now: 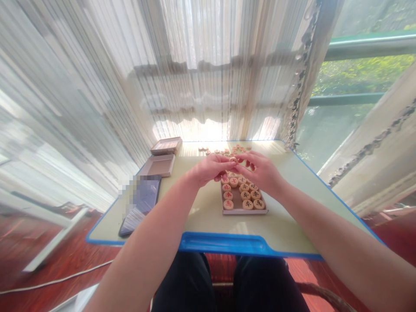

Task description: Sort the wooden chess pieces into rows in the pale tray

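A round wooden xiangqi piece is pinched between the fingertips of my left hand and my right hand, above the far end of a shallow box. My fingers partly cover it, so its marking cannot be read. Below my hands, the open box holds several xiangqi pieces lying flat, red-marked ones along the left and black-marked ones along the right. A bare strip of box floor shows between them near the front. My hands hide the box's far end.
Loose xiangqi pieces lie scattered at the table's far side. Two shallow open boxes sit at the back left, with a dark tablet in front of them. The pale table has a blue edge and a blue front tray.
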A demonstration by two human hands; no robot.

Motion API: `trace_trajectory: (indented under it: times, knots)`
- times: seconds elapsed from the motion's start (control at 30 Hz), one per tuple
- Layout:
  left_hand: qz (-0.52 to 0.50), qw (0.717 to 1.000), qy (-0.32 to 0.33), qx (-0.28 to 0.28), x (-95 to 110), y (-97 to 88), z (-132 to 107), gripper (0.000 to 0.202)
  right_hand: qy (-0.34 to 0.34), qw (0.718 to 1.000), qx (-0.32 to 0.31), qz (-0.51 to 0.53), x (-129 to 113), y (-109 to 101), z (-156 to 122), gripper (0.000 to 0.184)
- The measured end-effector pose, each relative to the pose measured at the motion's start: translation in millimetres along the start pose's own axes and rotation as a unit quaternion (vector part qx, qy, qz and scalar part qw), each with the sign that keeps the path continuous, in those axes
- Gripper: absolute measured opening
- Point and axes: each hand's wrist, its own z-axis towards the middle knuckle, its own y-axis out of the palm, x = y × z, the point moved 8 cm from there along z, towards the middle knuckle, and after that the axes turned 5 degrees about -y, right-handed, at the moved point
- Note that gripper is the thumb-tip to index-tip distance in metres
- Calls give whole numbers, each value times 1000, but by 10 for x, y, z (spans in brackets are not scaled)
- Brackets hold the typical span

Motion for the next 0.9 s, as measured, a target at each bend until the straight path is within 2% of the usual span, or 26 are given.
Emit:
trace_trajectory:
  times: [0.17, 0.37, 0.57, 0.63, 0.73, 0.8, 0.9]
  knots:
    - [-5, 1000, -4, -24, 15, 55, -10, 41, -18, 1000, 2, -24, 7, -27, 8, 27]
    - [8, 1000, 3, -29, 46, 60, -31, 38, -70, 995, 29, -63, -128, -122, 10, 24]
    - [22, 999, -18, -30, 30, 82, -40, 39, -66, 995, 3, -79, -188, -109, 27, 19]
    - [21, 999, -31, -8, 5, 32, -22, 43, -63, 994, -7, -87, -196, -119, 31, 18]
    - [-9, 996, -44, 78, -38, -175, 11, 53, -61, 992, -48, -103, -215, -121, 31, 16]
    - [-35, 989, -51, 132, -66, -320, 17, 59, -59, 985, -116, -110, -226, -61, 9, 16]
    - [-47, 981, -71, 173, -113, -433, 21, 62, -55, 966, -226, -110, -232, 81, -77, 17]
